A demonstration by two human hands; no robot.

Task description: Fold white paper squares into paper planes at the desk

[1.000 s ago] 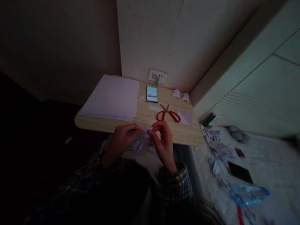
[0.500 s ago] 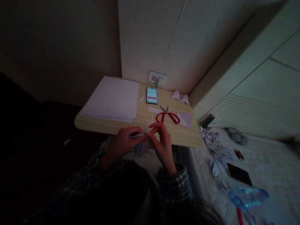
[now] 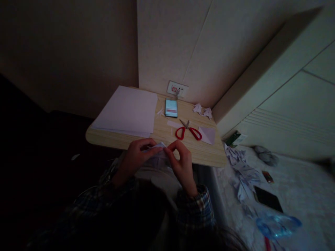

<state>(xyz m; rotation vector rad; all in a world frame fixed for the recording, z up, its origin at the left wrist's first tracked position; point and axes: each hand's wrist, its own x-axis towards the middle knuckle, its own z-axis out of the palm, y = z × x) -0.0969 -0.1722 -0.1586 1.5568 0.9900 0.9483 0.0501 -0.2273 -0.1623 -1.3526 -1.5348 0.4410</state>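
A folded sheet of white paper is pinched between both hands, just in front of the table's near edge. My left hand grips its left side, thumb lying along the top. My right hand is closed on the right corner with thumb and forefinger. One point of the paper sticks up between the fingertips; its lower part is dim. Beyond the hands, red-handled scissors lie with blades apart on the table. A creased paper square is beside them.
A stack of white paper covers the table's left side. A lit phone lies near the wall socket. Folded paper figures sit at the back right. On the bed are more folded papers, a dark phone and blue plastic.
The paper has been turned up, so a point now shows between the fingertips. My right hand's fingers have come down and closed on it. The view has shifted slightly.
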